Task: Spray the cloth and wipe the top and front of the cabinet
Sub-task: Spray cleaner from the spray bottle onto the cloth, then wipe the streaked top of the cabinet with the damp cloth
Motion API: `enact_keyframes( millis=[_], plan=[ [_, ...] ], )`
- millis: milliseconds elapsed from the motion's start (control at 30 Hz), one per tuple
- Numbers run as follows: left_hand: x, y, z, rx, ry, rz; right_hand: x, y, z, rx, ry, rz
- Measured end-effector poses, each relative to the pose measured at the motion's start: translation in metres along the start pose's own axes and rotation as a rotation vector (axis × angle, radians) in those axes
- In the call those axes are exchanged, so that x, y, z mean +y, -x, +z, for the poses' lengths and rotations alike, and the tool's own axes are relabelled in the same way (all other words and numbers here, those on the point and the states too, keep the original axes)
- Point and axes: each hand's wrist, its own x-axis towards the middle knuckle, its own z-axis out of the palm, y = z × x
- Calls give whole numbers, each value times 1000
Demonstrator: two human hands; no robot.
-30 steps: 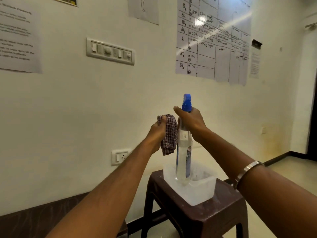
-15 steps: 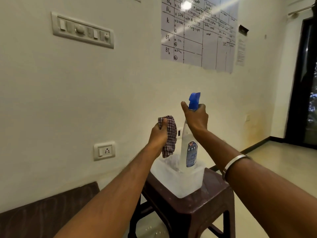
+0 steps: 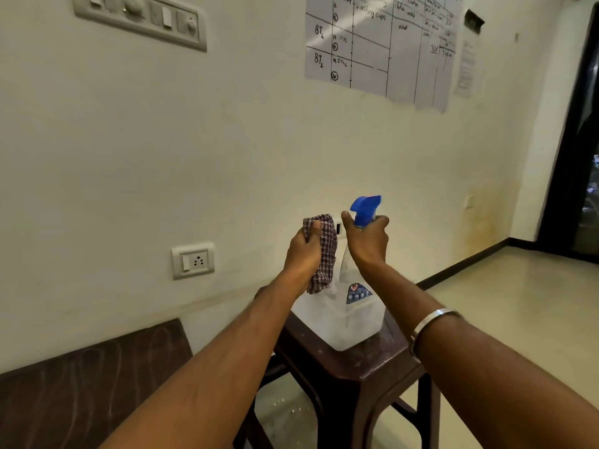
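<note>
While right hand [image 3: 368,246] grips it | spray bottle [image 3: 356,254] upright | nozzle right

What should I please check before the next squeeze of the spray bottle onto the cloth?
1. Left hand grips the checked cloth: ok.
2. Right hand holds the spray bottle at the neck: ok.
3. Blue nozzle aimed at the cloth: cannot tell.
4. Cloth close beside the bottle: ok.
5. Finger on the trigger: cannot tell.
6. Clear tub sits on the brown stool below: ok.
</note>
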Motion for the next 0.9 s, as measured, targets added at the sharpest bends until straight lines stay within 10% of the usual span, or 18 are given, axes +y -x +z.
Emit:
enact_keyframes(
  millis=[400,633,900],
  plan=[
    [4,0,-10,31,114,20,3,11,-11,3,194,20],
    [28,22,-26,24,114,69,-17,51,-24,240,330,-444],
    [43,49,-63,-49,158,108,-49,76,-15,-250,132,-605]
  ],
)
